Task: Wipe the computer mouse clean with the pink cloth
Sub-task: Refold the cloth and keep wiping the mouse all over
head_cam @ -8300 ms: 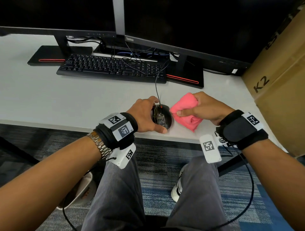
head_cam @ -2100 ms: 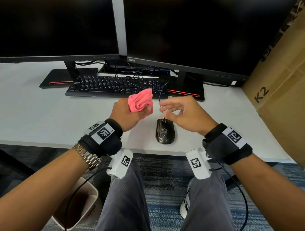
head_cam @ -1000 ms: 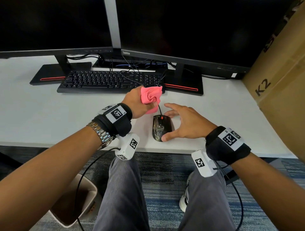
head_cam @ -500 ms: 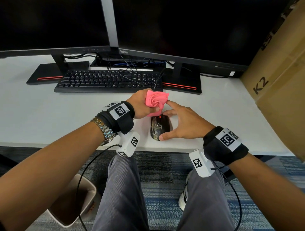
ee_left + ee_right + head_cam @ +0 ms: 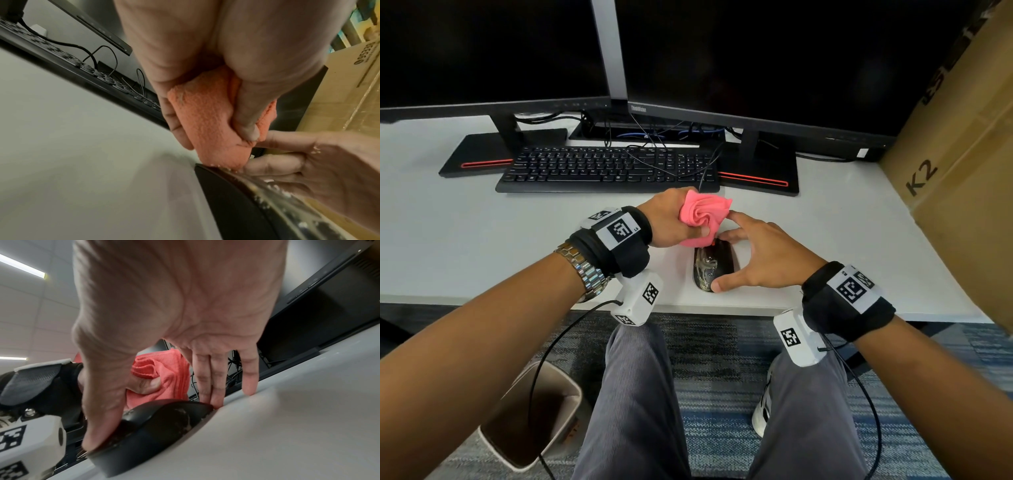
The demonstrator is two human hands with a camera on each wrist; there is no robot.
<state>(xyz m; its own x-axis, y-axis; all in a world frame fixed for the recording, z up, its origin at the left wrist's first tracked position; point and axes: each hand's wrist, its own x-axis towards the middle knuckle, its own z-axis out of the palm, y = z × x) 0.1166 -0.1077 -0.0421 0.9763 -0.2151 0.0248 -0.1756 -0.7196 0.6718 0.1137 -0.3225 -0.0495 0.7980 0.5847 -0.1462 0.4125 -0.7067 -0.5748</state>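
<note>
The black computer mouse (image 5: pixel 710 270) (image 5: pixel 257 203) (image 5: pixel 156 426), streaked with pale grime, lies near the front edge of the white desk (image 5: pixel 482 240). My left hand (image 5: pixel 667 222) (image 5: pixel 205 48) grips the bunched pink cloth (image 5: pixel 703 214) (image 5: pixel 209 123) (image 5: pixel 164 369), whose lower end touches the front of the mouse. My right hand (image 5: pixel 753 253) (image 5: pixel 174 296) holds the mouse between the thumb at its near end and fingers at its far right side. The index finger points up beside the cloth.
A black keyboard (image 5: pixel 606 168) and two dark monitors (image 5: pixel 756 51) stand behind, with the mouse cable running back to them. A large cardboard box (image 5: pixel 962 171) blocks the right side. A waste bin (image 5: pixel 530 421) sits on the floor by my left knee.
The cloth passed from my right hand to my left. In the last second the left hand brought it down onto the mouse's front, and the right hand took hold of the mouse.
</note>
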